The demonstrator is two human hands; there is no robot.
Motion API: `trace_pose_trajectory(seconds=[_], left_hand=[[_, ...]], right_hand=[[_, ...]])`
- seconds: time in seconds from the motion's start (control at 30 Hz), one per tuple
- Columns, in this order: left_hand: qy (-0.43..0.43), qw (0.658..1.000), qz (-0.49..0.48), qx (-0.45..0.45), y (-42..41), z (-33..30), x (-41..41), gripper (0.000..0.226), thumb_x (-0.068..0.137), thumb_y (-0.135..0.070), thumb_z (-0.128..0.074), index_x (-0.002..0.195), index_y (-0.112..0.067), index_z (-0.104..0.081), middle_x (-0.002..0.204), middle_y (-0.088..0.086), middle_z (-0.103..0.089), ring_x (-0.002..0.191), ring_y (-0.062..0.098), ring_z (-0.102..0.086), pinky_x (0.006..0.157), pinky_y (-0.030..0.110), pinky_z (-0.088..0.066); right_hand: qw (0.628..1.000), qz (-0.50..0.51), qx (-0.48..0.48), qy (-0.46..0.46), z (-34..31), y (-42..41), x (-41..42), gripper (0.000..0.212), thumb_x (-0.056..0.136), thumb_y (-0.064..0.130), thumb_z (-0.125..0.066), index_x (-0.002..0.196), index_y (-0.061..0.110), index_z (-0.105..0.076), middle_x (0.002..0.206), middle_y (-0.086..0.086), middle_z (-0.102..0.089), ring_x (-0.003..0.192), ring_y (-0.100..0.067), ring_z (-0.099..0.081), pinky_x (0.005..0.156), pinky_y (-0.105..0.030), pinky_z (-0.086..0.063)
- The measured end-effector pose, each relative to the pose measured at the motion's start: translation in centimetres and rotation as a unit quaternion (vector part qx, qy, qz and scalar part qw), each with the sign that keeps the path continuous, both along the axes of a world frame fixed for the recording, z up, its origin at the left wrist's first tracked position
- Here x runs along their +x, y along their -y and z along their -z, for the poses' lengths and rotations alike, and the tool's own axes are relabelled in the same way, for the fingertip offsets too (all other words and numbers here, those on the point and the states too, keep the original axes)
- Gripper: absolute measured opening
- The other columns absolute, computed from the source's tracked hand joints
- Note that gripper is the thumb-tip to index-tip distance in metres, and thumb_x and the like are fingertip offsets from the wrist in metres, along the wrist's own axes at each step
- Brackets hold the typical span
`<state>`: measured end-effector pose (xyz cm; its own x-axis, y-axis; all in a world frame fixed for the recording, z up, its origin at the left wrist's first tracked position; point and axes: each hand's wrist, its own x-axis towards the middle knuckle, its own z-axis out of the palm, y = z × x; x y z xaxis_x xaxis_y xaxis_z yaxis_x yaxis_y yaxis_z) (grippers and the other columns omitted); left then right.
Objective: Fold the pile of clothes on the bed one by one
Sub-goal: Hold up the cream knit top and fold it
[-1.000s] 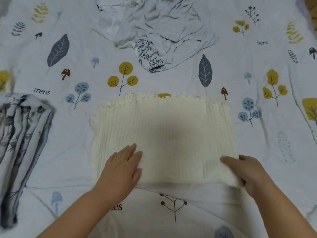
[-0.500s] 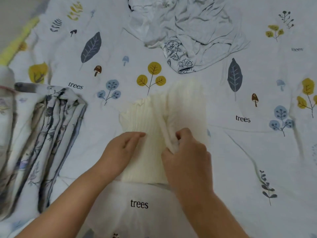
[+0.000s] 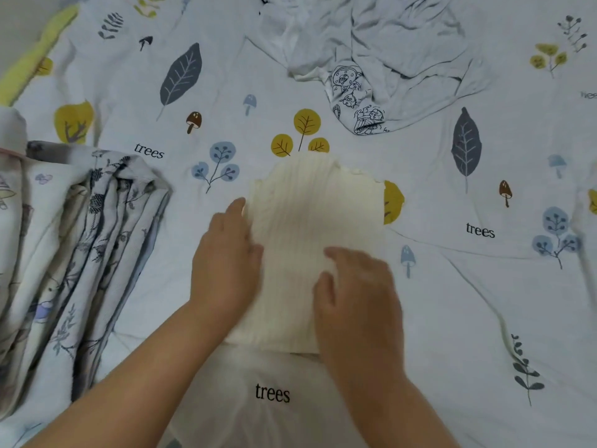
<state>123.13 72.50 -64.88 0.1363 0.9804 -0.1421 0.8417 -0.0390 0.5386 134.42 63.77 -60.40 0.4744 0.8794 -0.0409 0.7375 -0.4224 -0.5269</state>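
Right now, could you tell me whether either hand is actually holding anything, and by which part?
Nothing is gripped. The left hand lies flat along the left edge of the cream ribbed top; the right hand presses flat on its lower right.

Both hands flat on a folded cream ribbed top on the bed: left hand at its left edge, right hand on top. Crumpled grey clothes behind.
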Motion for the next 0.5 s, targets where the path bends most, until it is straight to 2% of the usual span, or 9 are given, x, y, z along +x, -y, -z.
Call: trace_pose_trajectory(seconds=[0.07,0.13,0.17,0.2,0.3,0.33,0.43,0.5], left_hand=[[-0.052,0.998,0.021,0.019,1.4,0.7,0.8,0.068,0.088,-0.034,-0.053,0.147,-0.025,-0.019,0.147,0.013,-0.029,0.127,0.034,-0.036,0.098,0.045,-0.034],[-0.08,0.994,0.077,-0.016,3.0,1.9,1.2,0.074,0.089,-0.048,-0.041,0.148,-0.033,0.0,0.156,0.015,-0.005,0.141,0.034,-0.014,0.11,0.047,-0.02],[-0.092,0.99,0.107,-0.026,3.6,2.7,1.1,0.075,0.089,-0.052,-0.038,0.146,-0.035,0.009,0.157,0.016,0.002,0.142,0.034,-0.01,0.113,0.046,-0.017],[-0.095,0.986,0.131,-0.028,4.2,3.6,0.8,0.074,0.089,-0.055,-0.035,0.142,-0.035,0.013,0.156,0.018,0.005,0.143,0.036,-0.011,0.114,0.046,-0.018],[-0.065,0.988,0.133,-0.04,5.2,5.1,-0.1,0.071,0.083,-0.072,-0.014,0.14,-0.032,0.004,0.153,0.025,-0.003,0.14,0.04,-0.021,0.111,0.046,-0.028],[-0.056,0.99,0.122,-0.046,5.2,5.4,-0.2,0.075,0.08,-0.075,-0.007,0.14,-0.032,0.003,0.153,0.026,-0.006,0.139,0.04,-0.022,0.11,0.046,-0.029],[-0.045,0.992,0.108,-0.055,5.1,6.0,-0.1,0.079,0.076,-0.078,0.0,0.14,-0.032,0.008,0.153,0.026,-0.005,0.141,0.039,-0.018,0.111,0.043,-0.025],[-0.028,0.992,0.103,-0.063,4.9,5.8,0.0,0.076,0.078,-0.075,-0.009,0.138,-0.035,0.013,0.154,0.025,-0.004,0.143,0.035,-0.011,0.113,0.04,-0.019]], right_hand=[[0.991,0.021,-0.133,0.011,1.8,-0.3,1.1,0.054,0.094,0.038,-0.034,0.145,0.022,-0.026,0.152,-0.007,-0.025,0.139,-0.025,-0.02,0.108,-0.04,-0.026],[0.968,0.013,-0.248,0.031,4.1,0.1,1.3,0.067,0.093,0.054,-0.024,0.148,0.028,0.005,0.157,-0.007,0.01,0.143,-0.03,0.006,0.114,-0.047,-0.012],[0.96,0.003,-0.276,0.051,5.0,0.6,1.1,0.07,0.092,0.057,-0.023,0.147,0.03,0.011,0.156,-0.008,0.017,0.143,-0.034,0.01,0.113,-0.052,-0.011],[0.953,-0.011,-0.296,0.069,5.7,1.2,0.7,0.072,0.091,0.059,-0.025,0.148,0.029,0.008,0.156,-0.012,0.014,0.142,-0.039,0.006,0.111,-0.056,-0.014],[0.96,-0.016,-0.257,0.109,6.9,2.1,0.2,0.067,0.085,0.054,-0.046,0.142,0.02,-0.038,0.148,-0.022,-0.031,0.13,-0.049,-0.035,0.093,-0.061,-0.04],[0.962,-0.015,-0.246,0.115,7.1,2.1,0.2,0.064,0.083,0.054,-0.048,0.137,0.019,-0.046,0.143,-0.023,-0.04,0.124,-0.05,-0.042,0.087,-0.06,-0.045],[0.966,-0.011,-0.23,0.12,7.4,1.9,0.1,0.07,0.072,0.051,-0.069,0.131,0.016,-0.054,0.136,-0.023,-0.048,0.117,-0.049,-0.05,0.078,-0.058,-0.049],[0.968,-0.011,-0.226,0.108,7.4,1.8,0.2,0.073,0.069,0.049,-0.073,0.131,0.016,-0.053,0.136,-0.023,-0.048,0.116,-0.048,-0.051,0.077,-0.056,-0.05]])
